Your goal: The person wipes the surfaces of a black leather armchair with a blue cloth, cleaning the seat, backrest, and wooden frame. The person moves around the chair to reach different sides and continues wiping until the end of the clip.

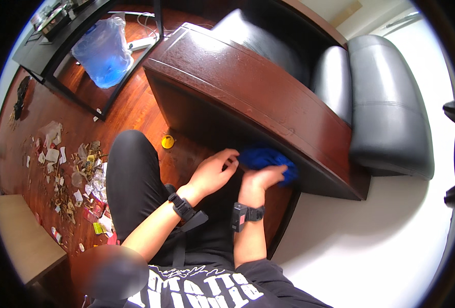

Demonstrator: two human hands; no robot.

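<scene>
A blue cloth (267, 159) lies bunched against the dark side panel of a wooden-armed sofa (250, 92). My right hand (264, 177) holds the cloth, its fingers curled at the cloth's lower right. My left hand (216, 169) is just left of the cloth, its fingers bent with a gap between thumb and forefinger and nothing seen between them. Whether its fingertips touch the cloth is unclear. Each wrist wears a black strap with a small device.
Scraps of paper, wrappers and debris (63, 173) litter the wooden floor at left. A yellow round lid (168, 141) lies near my knee. A bulging plastic bag (106, 52) sits under a black-framed table (42, 57). A white wall (350, 238) stands at right.
</scene>
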